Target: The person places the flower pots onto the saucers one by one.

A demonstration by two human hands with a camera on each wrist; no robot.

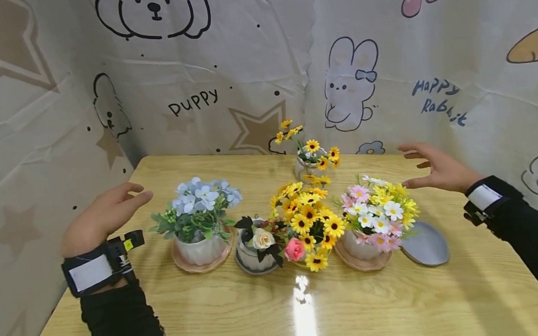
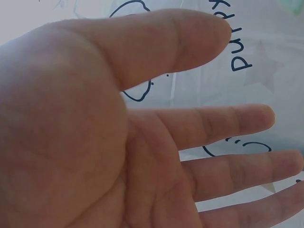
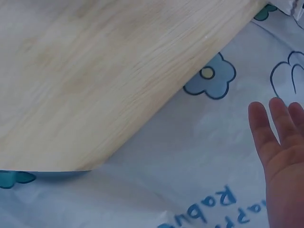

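Note:
My left hand hovers at the left side of the table, just left of a pot of blue flowers on a pink saucer. In the left wrist view its thumb and fingers are spread and hold nothing. On the other side my right hand is raised beyond the pot of pink, white and yellow daisies, fingers extended and apart from it. Below that hand lies a grey-blue saucer with no pot on it. The right wrist view shows the straight fingers against the printed cloth.
Between the outer pots stand a pot with a cream and a pink rose and a dense pot of yellow sunflowers. A smaller sunflower pot is behind them at the table's back edge. Printed cloth walls enclose the wooden table.

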